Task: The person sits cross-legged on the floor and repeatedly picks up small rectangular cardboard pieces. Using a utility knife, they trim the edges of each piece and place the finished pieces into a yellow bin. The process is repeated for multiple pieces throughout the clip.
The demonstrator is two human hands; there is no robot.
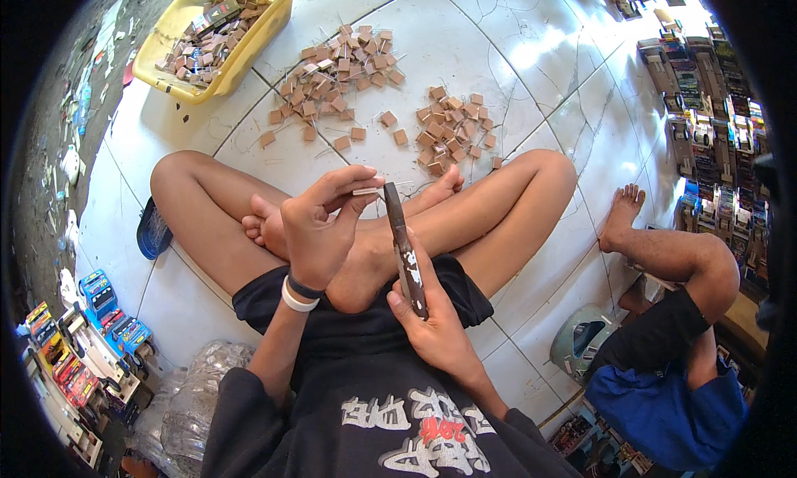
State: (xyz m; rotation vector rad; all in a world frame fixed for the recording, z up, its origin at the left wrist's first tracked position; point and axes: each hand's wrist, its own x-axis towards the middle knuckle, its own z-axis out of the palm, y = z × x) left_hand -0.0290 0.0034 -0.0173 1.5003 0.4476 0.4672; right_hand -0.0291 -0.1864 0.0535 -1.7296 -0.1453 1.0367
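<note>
My left hand [320, 221] is raised over my crossed legs. Its thumb and fingers pinch a small light-brown wooden block [365, 192], partly hidden by the fingertips. A thin metal wire [403, 183] shows just beyond the block, by the tool's tip. In my right hand [433, 324] is a pair of dark pliers [401, 237], seen edge-on, with worn white patches on the handles. The fingers wrap round the handles, and the jaws point away from me beside the block. Whether the jaws touch the wire I cannot tell.
Ahead on white floor tiles lie a pile of wooden blocks with wires [336, 80] and a smaller block pile [448, 128]. A yellow tub [228, 84] of blocks stands far left. Toy trucks [104, 304] are at left. Another person's leg [677, 250] is at right, near stacked toys [706, 138].
</note>
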